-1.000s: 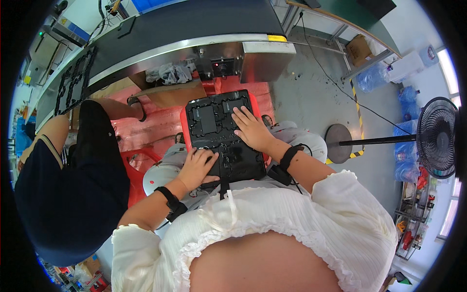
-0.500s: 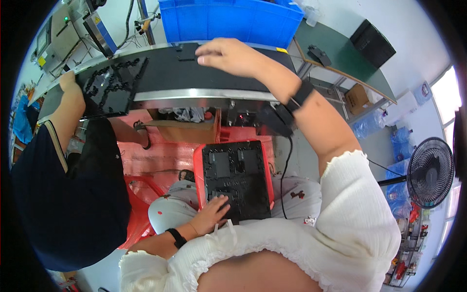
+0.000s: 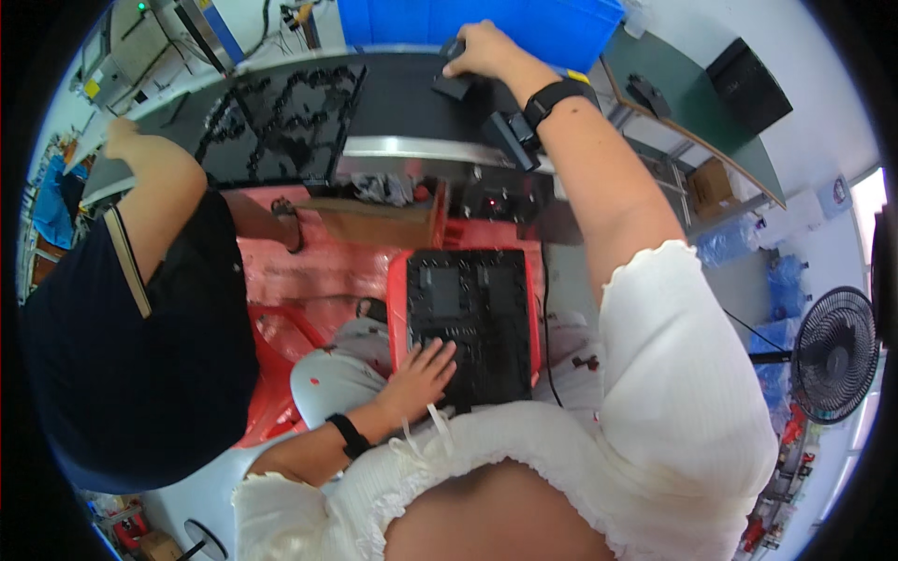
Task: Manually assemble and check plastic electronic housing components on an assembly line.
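On my lap lies a black molded tray [image 3: 500, 346] with rectangular recesses, resting on a red surface [image 3: 398, 304]. My left hand [image 3: 419, 381] lies on the tray's lower left part, fingers stretched out and apart. My right arm reaches far forward over the dark conveyor belt [image 3: 398, 103]. There my right hand [image 3: 486, 51] is closed, thumb against fingers, on a small flat black part [image 3: 455, 86] near the blue bin; the fingers partly hide it. A black box-shaped device [image 3: 513, 140] is strapped at my right wrist.
Another large black tray [image 3: 281, 126] sits on the belt to the left, beside a co-worker's arm [image 3: 159, 164]. A blue bin [image 3: 486, 21] stands behind the belt. Under it is a cardboard box [image 3: 379, 222]. A black cable [image 3: 546, 327] hangs by my lap; a fan [image 3: 835, 353] stands right.
My right hand, open over the belt before, has moved farther forward and closed on the small black part. My left hand stays on the tray. The view has shifted slightly.
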A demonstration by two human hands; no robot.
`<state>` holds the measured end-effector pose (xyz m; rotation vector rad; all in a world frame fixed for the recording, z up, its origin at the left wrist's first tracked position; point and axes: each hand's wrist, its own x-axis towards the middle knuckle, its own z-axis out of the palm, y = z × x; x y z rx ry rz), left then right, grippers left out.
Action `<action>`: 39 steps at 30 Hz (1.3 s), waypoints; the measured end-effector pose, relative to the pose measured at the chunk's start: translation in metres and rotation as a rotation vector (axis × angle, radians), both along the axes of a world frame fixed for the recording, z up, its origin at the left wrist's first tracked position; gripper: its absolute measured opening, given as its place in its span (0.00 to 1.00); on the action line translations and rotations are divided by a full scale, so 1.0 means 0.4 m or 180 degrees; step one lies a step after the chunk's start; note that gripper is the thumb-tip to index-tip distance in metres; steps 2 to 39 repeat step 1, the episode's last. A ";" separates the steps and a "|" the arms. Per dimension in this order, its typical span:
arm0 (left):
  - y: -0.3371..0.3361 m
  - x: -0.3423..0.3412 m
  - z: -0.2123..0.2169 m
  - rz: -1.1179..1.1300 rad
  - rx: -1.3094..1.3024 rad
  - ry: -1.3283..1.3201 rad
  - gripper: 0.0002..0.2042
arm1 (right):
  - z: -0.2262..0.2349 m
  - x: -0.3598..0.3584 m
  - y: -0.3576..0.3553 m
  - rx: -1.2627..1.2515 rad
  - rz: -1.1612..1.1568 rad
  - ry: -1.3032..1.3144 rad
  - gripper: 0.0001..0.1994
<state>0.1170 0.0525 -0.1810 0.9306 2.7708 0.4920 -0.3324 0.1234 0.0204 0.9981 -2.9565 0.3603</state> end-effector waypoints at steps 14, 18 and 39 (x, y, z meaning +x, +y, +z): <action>0.002 -0.006 0.008 -0.0038 0.0016 0.0071 0.28 | -0.002 0.000 0.019 -0.0046 -0.0003 0.0082 0.36; 0.002 -0.006 0.008 -0.0038 0.0016 0.0071 0.28 | -0.002 0.000 0.019 -0.0046 -0.0003 0.0082 0.36; 0.002 -0.006 0.008 -0.0038 0.0016 0.0071 0.28 | -0.002 0.000 0.019 -0.0046 -0.0003 0.0082 0.36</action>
